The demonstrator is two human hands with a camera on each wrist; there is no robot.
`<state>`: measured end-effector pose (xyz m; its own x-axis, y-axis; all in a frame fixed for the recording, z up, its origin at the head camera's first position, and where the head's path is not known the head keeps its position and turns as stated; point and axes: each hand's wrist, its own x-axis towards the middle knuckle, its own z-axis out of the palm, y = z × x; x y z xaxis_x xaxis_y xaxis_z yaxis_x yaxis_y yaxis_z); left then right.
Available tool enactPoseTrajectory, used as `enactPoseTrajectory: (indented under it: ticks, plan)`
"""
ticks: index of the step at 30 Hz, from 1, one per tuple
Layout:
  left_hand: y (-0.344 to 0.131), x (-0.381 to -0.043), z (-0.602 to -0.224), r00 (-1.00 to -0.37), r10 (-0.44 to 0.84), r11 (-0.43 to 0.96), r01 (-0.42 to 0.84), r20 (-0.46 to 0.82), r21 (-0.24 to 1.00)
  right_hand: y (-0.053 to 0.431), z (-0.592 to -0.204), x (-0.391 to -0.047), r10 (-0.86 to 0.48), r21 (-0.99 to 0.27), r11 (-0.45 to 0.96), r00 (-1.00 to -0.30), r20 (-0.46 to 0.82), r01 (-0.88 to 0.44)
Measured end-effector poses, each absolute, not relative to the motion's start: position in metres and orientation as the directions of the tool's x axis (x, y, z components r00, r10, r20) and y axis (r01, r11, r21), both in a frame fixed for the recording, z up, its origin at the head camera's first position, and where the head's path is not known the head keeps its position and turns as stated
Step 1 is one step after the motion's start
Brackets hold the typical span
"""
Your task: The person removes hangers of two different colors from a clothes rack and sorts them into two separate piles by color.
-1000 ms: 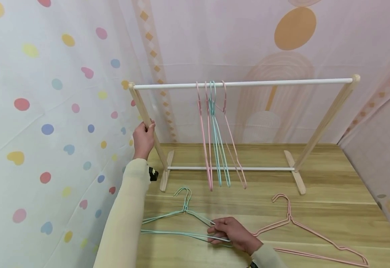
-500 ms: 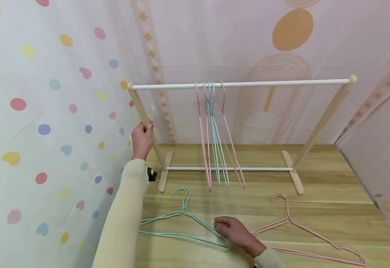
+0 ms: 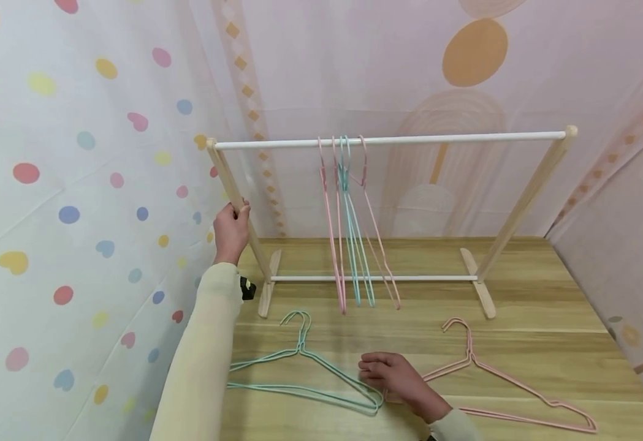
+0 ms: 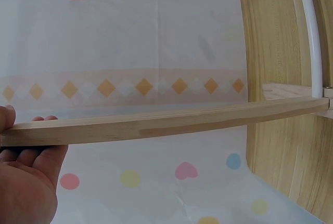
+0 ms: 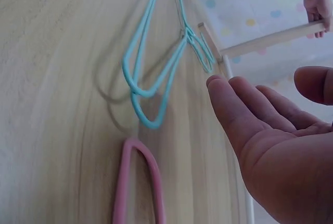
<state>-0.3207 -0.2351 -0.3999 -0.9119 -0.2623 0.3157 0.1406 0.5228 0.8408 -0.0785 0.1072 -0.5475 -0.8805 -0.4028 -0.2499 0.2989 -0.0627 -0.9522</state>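
Right hand: and it's clear! A second ago the right hand (image 3: pixel 398 380) is at the right end of the green hangers (image 3: pixel 301 350); now it hovers just beside them, touching nothing, fingers nearly straight and side by side, thumb apart.
What that means: the green hangers look let go, lying loose with that hand free.
Left hand: no change; the left hand (image 3: pixel 231 229) grips the left post (image 3: pixel 224 173), fingers curled round the wood, apparently steadying it.
Green hangers: a pair, flat on the desk (image 3: pixel 415 318) toward its left edge, hooks toward the back edge.
Pink hangers: the pink hangers (image 3: pixel 471 358) lie toward the desk's right edge, their left end partly hidden beneath the right hand.
Rack: the rack (image 3: pixel 437 139) stands near the back edge, hung hangers (image 3: pixel 344 180) in pink and blue-green bunched left of the bar's middle.
Hanger shape: slim, smooth, rounded triangles with notched shoulders, probably coated wire.
Rack material: pale, straight-grained wood, squared posts, glossy white rods.
Desk surface: yellow-brown streaks of wood grain.
Backdrop: softly creased cloth (image 3: pixel 95 202), scattered with dots and hearts.
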Motion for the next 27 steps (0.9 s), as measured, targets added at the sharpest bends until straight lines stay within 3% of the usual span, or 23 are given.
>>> enactPoseTrajectory:
  ticks: [10,27]
  plan:
    - [-0.235,-0.321,-0.4,-0.911,-0.263,0.537,0.136,0.319,0.832,0.13,-0.53,-0.089,-0.373,-0.959,-0.063,-0.898,-0.233,0.275]
    - [-0.235,-0.32,-0.399,-0.912,-0.258,0.535,0.14,0.319,0.833,0.153,-0.49,-0.104,-0.258,-0.945,-0.252,-0.956,-0.141,0.207]
